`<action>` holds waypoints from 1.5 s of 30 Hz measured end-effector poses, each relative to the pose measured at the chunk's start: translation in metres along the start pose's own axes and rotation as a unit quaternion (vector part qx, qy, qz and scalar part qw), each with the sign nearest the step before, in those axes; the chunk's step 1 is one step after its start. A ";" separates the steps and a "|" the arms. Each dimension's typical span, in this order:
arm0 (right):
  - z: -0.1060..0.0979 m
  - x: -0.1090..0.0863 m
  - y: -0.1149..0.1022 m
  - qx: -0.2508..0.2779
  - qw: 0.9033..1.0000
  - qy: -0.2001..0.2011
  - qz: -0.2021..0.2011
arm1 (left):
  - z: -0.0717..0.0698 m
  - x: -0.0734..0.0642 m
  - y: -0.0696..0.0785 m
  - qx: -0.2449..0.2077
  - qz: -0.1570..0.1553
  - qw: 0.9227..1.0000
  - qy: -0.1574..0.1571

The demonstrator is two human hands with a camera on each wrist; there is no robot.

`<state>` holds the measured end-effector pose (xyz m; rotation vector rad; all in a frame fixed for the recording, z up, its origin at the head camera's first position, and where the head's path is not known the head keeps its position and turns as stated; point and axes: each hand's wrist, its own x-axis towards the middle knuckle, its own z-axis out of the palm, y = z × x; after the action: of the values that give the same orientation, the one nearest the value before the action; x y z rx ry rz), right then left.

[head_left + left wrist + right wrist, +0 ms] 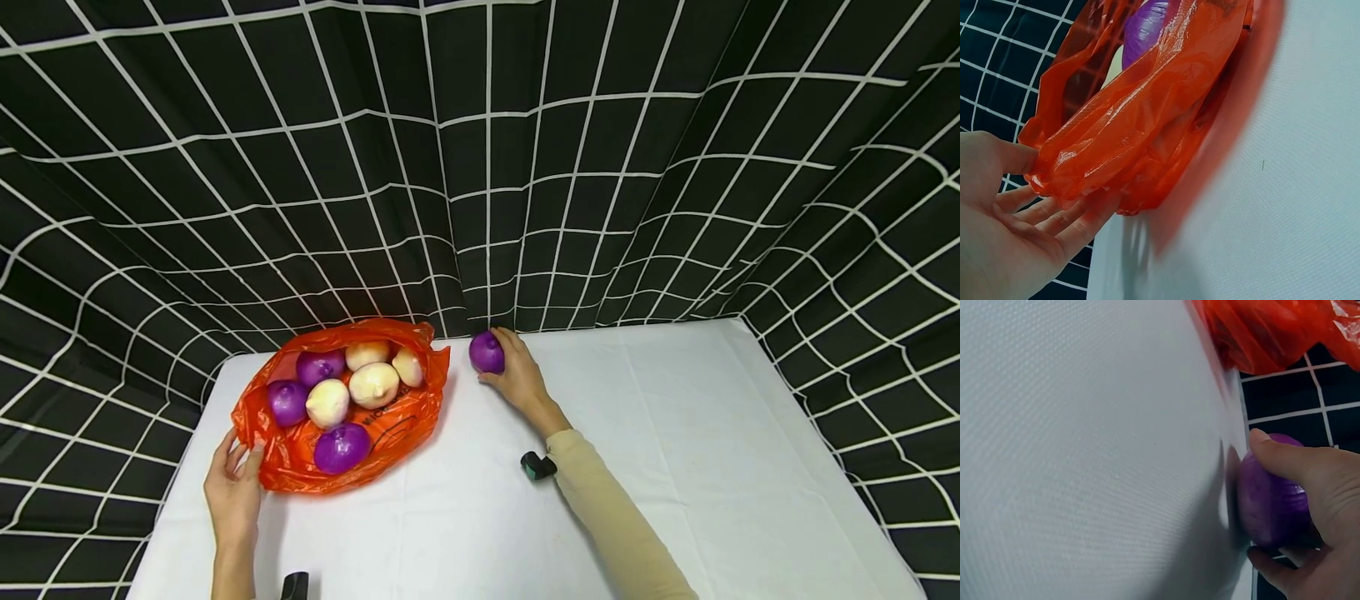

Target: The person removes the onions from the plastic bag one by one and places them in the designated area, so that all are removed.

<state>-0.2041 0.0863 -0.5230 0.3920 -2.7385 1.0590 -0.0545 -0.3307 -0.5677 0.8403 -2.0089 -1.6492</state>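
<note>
An orange-red plastic bag lies wide-mouthed on the left of the table. Inside it are three purple onions and several pale onions. My left hand holds the bag's near-left edge; in the left wrist view, the thumb of this hand lies over the plastic and the fingers are under it. Right of the bag, by the table's back edge, my right hand grips another purple onion. The right wrist view has thumb and fingers around this onion, close to the tabletop.
A white cloth covers the table. Black curtains with a white grid stand along the back and both sides. A small dark device sits at the right wrist, and another dark device shows at the bottom edge near the left arm.
</note>
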 end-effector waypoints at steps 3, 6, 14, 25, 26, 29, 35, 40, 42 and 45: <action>-0.002 0.000 -0.001 -0.006 1.000 -0.005 -0.007 | 0.001 0.001 0.001 0.000 0.004 1.000 -0.005; -0.005 -0.001 -0.002 -0.015 1.000 -0.011 -0.015 | 0.002 0.002 0.002 0.005 0.009 1.000 -0.006; -0.019 -0.003 -0.009 -0.056 0.997 -0.026 -0.044 | 0.004 -0.002 0.005 -0.014 -0.004 1.000 -0.006; -0.029 -0.003 -0.049 -0.056 0.992 0.055 -0.104 | 0.002 -0.001 0.005 -0.046 0.015 0.999 -0.012; -0.030 -0.002 -0.054 -0.054 0.990 0.076 -0.105 | 0.002 -0.002 0.005 -0.055 0.021 0.998 -0.009; -0.029 -0.003 -0.069 -0.036 0.986 0.120 -0.115 | 0.003 -0.007 0.007 -0.070 0.045 0.997 0.001; -0.025 -0.011 -0.100 0.024 0.978 0.103 -0.181 | 0.004 -0.032 0.045 -0.085 0.040 0.995 0.017; -0.017 -0.019 -0.120 0.048 0.974 0.060 -0.215 | 0.005 -0.050 0.078 -0.094 0.040 0.994 0.023; -0.012 -0.022 -0.125 0.050 0.973 0.045 -0.219 | 0.005 -0.053 0.082 -0.097 0.040 0.994 0.021; -0.003 -0.027 -0.131 0.052 0.971 0.035 -0.232 | 0.005 -0.054 0.083 -0.097 0.038 0.994 0.020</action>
<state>-0.1383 -0.0001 -0.4448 0.9356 -2.3589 1.0564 -0.0337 -0.2807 -0.4845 0.7111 -1.7973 -1.7362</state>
